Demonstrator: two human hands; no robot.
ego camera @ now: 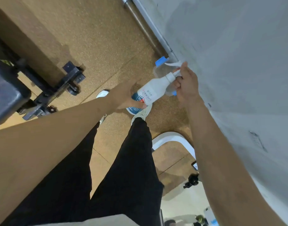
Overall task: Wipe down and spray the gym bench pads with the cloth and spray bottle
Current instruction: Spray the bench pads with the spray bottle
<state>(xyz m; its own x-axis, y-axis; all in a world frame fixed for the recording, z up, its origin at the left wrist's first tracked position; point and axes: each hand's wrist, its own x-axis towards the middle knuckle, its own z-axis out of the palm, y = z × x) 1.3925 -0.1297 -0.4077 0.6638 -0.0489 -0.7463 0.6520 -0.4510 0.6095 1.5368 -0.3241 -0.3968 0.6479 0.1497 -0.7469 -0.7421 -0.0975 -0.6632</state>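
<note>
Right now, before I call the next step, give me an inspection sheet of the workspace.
Surface: speckled tan rubber floor; grey wall on the right.
Job's things: white plastic spray bottle with blue label, tilted, held in both hands; cloth not seen.
Clutter: clear bottle with blue cap behind it.
Grippers: left hand on the bottle's base; right hand at its neck.
Cables: nothing seen.
Surroundings: black padded bench on black metal frame.

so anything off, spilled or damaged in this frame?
No spill visible. The spray bottle is held tilted, almost on its side: left hand at its base, right hand at the neck and trigger head. The grey wall has a dark scuff mark. No cloth in either hand.
</note>
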